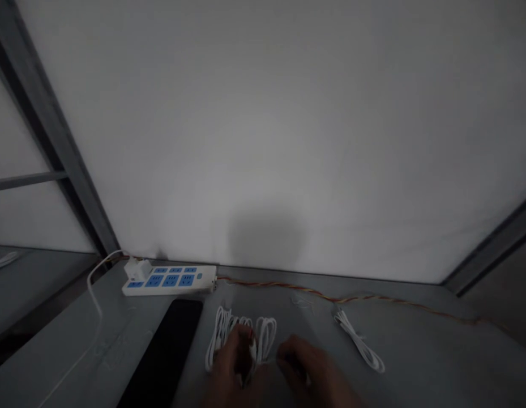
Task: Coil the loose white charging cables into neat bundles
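Note:
Coiled white cables (220, 337) lie side by side on the grey surface in the lower middle of the head view. My left hand (235, 365) is curved around the middle coil, which shows between its thumb and fingers; part of the coil is hidden by the hand. Just right of it, another coiled white cable (266, 334) lies between my two hands. My right hand (307, 365) is closed beside that coil, its fingers curled and dark in shadow. Whatever they hold, if anything, cannot be made out.
A black phone-like slab (165, 351) lies left of my hands. Behind it sits a white power strip (171, 290) with a white plug adapter (137, 270). A twisted wire (279, 284) runs along the wall (266, 141). One tied white cable (360, 343) lies to the right.

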`<state>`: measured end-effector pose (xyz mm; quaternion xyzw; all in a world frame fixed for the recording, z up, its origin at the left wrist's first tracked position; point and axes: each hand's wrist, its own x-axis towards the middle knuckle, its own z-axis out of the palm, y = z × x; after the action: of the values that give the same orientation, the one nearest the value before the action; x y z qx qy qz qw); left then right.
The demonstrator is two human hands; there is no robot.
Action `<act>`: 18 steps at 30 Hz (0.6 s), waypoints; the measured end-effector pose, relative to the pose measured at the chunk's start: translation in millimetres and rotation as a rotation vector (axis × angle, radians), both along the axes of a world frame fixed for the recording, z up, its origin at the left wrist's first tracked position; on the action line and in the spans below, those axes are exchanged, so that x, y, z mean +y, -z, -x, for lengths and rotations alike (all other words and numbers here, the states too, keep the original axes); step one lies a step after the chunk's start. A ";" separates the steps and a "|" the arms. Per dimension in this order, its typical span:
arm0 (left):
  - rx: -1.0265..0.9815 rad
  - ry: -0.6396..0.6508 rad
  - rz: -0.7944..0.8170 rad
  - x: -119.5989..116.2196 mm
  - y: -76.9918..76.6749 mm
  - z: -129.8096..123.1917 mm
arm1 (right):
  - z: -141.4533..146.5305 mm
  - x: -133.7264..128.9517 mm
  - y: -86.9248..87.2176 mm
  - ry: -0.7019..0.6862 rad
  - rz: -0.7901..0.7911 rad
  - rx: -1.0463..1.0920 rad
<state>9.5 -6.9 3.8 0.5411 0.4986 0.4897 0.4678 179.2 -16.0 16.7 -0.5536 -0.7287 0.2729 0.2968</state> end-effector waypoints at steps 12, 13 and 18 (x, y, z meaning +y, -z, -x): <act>0.015 0.145 0.147 2.7 -15.1 12.5 | -5.4 0.7 -3.1 -0.021 -0.018 0.005; 0.012 0.141 0.159 3.2 -15.2 12.4 | -5.9 1.1 -2.6 -0.018 -0.018 0.005; -0.008 0.099 0.241 5.5 -15.8 10.7 | -8.1 3.2 -2.8 -0.003 0.022 -0.011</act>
<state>-1.2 -1.4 19.7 0.5031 0.5247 0.4045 0.5549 187.3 -12.8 19.5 -0.5573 -0.7281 0.2783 0.2861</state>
